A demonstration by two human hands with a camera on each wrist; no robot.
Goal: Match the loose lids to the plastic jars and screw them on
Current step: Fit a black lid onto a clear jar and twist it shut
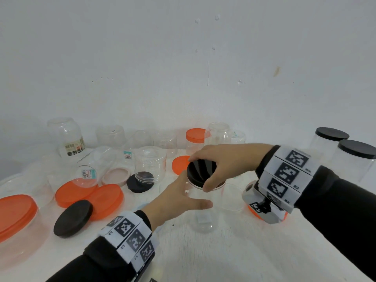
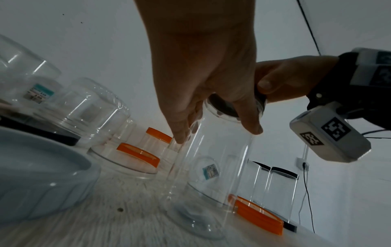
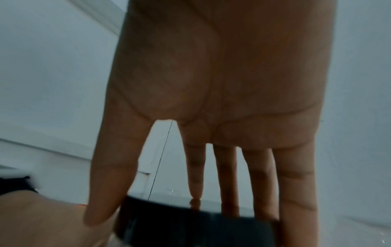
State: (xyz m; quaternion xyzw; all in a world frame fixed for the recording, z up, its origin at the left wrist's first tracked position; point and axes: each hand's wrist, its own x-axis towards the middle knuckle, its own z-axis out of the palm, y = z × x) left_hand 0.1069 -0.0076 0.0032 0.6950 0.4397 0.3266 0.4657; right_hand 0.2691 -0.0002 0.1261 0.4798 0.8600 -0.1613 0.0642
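A tall clear plastic jar point(image 1: 201, 214) stands upright at the middle of the white table point(image 1: 234, 257). My left hand point(image 1: 181, 197) grips its upper part, thumb in front and fingers round the far side; the left wrist view shows the same hold on the jar point(image 2: 213, 167). A black lid point(image 1: 200, 171) sits on the jar's mouth. My right hand point(image 1: 219, 163) holds this lid from above, its thumb and fingers spread round the rim. In the right wrist view the fingertips point(image 3: 264, 215) press the black lid point(image 3: 190, 224).
Loose black lids point(image 1: 73, 218) point(image 1: 139, 185), orange lids point(image 1: 89, 194) point(image 1: 180, 164) and a pink lid point(image 1: 116, 176) lie left of the jar. Several open clear jars point(image 1: 149, 163) stand behind. Two black-capped jars point(image 1: 345, 157) stand at right, a wide orange-lidded tub point(image 1: 16, 212) at left.
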